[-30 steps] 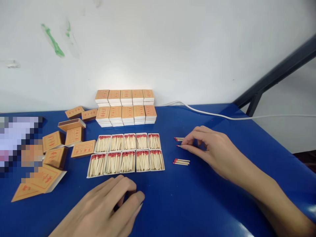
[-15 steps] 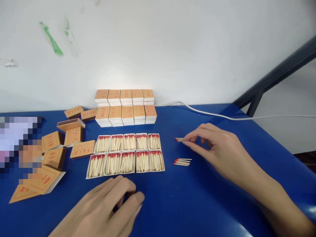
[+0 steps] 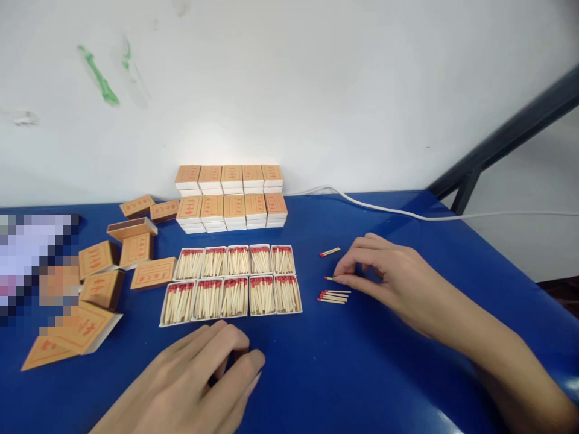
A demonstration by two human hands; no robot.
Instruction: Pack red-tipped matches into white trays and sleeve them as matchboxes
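Observation:
My right hand (image 3: 375, 265) pinches a single match (image 3: 330, 278) between thumb and forefinger, its red head pointing left. Just below it, several matches (image 3: 333, 296) lie side by side on the blue table. Above the pinched one, one or two more matches (image 3: 330, 252) rest at a slant. My left hand (image 3: 203, 367) lies on the table with loosely bent fingers, a gap between thumb and forefinger and nothing visible in it. Beyond it stand two rows of open matchbox trays (image 3: 207, 326) filled with red-headed matches.
Stacked closed matchboxes (image 3: 234, 207) stand in two rows against the white wall (image 3: 316, 96). Orange matchbox sleeves (image 3: 152, 273) lie scattered at left, beside a blurred-out screen (image 3: 40, 241). A white cable (image 3: 375, 207) runs along the back, near a dark metal bar (image 3: 506, 132).
My right hand has come toward me from the upper matches, drawing one match down nearer the lower group. My left hand has stayed in place.

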